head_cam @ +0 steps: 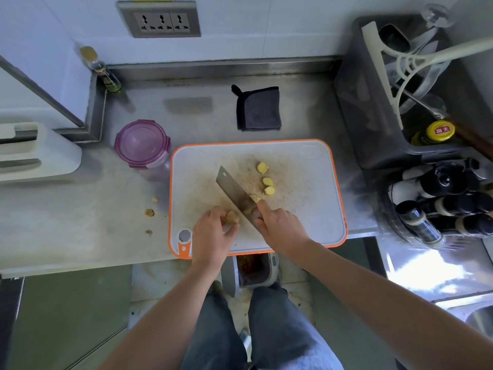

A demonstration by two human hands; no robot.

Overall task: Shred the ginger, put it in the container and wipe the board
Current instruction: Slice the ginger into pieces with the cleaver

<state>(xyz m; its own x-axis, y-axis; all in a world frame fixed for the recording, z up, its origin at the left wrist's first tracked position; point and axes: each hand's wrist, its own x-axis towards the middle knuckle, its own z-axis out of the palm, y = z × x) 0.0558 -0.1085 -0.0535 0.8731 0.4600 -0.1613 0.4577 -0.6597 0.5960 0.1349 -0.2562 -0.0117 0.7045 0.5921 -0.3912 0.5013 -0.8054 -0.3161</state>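
1. Jeans (280, 329) fill the bottom edge, the legs cut off by the frame.
2. Left hand (213, 233) curls its fingers round a knobbly ginger (232, 217) chunk near the board's front edge, half hiding it.
3. Right hand (280, 225) wraps the cleaver (233, 189) handle and hides it; the flat steel blade lies just beside the ginger.
4. Board (314, 188): white plastic, rounded corners, orange rim, stained brown mid-surface. Pale yellow slices (267, 181) lie right of the blade.
5. Scraps (149, 212) dot the dull steel counter (80, 222) to the left.
6. Container (142, 142): round, translucent purple, lid on, by the board's far-left corner.
7. Cloth (258, 109): dark, folded square, behind the board.
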